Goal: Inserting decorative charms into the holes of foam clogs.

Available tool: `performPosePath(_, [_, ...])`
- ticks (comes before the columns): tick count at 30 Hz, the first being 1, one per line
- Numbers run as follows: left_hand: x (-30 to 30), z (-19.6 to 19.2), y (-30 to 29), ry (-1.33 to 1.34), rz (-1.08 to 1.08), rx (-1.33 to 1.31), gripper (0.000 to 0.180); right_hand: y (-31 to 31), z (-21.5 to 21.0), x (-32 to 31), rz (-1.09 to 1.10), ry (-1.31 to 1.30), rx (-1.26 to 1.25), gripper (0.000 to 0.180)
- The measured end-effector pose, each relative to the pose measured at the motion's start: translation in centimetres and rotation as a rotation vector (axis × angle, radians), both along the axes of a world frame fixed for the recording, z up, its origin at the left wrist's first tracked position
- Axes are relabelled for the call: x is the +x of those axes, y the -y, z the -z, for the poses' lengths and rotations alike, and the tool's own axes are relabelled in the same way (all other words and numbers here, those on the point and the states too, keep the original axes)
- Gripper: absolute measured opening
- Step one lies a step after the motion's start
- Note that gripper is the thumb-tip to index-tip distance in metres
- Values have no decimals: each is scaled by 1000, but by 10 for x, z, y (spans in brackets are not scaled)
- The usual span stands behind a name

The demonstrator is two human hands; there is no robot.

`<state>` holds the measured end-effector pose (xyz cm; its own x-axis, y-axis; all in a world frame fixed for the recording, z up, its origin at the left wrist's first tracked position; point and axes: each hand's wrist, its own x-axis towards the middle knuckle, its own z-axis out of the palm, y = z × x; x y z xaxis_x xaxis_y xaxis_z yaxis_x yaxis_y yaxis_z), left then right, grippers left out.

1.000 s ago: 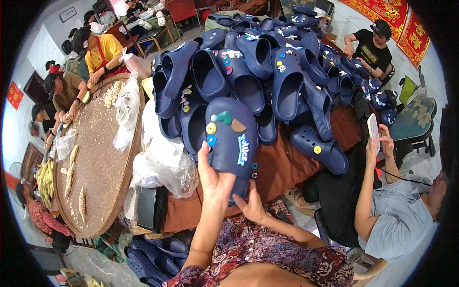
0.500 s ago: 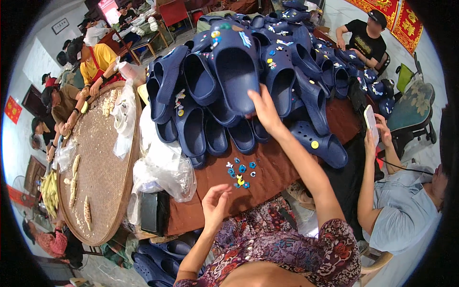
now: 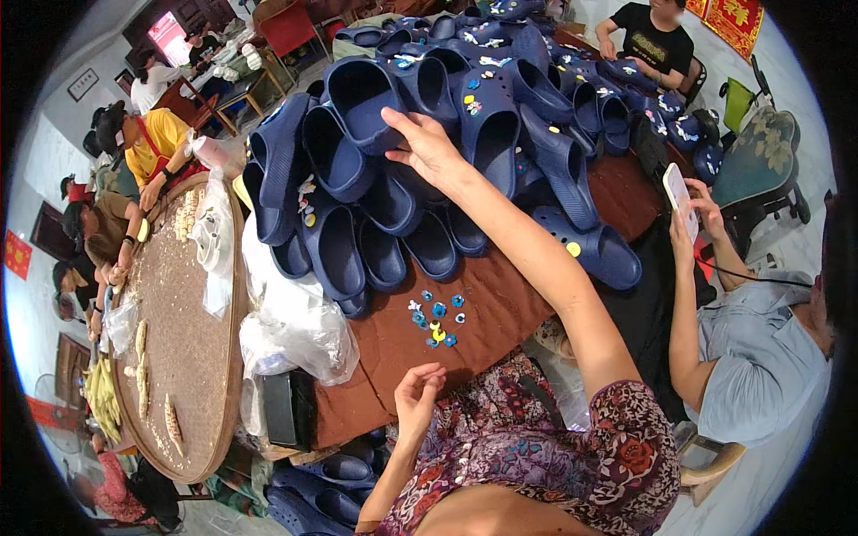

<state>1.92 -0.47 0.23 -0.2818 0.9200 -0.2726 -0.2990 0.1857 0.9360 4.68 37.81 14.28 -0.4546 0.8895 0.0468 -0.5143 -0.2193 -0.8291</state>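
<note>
Premises: appears to be home-type rm. used as informal workshop. Evid.: lge. heap of navy clogs (image 3: 487,94) on cloth-covered table (image 3: 380,362); small loose charms (image 3: 439,310) twd. its near edge. Beyond table's L edge, woven tray (image 3: 201,393) w/ corn cobs (image 3: 172,424) & scattered kernels; ppl. seated alongside, incl. one in yellow top (image 3: 152,143). Domestic signs: red-and-gold hanging (image 3: 735,25) past far R corner, framed sign (image 3: 82,85), mixed chairs, e.g. red (image 3: 288,38), floral-backed (image 3: 760,170).

Navy clogs (image 3: 362,103) number several dozen; overlap prevents an exact count. Loose shoe charms (image 3: 439,310) number approximately ten. Also visible: one large round woven tray (image 3: 192,366), one smartphone (image 3: 680,201) and one black rectangular case (image 3: 288,411).
</note>
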Motion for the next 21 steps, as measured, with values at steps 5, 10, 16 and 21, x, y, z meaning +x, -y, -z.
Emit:
performPosePath(5, [15,-14,-5,20,64,-35,20,-41,12,-5,166,-83,-17,54])
performPosePath(10, [15,-3,2,-2,69,-31,20,-19,24,-16,198,-96,3,69])
performPosePath(16, [11,0,3,12,41,-52,19,44,44,16,275,96,261,28])
performPosePath(21, [6,-3,-7,-8,47,-60,20,132,81,120,474,503,619,16])
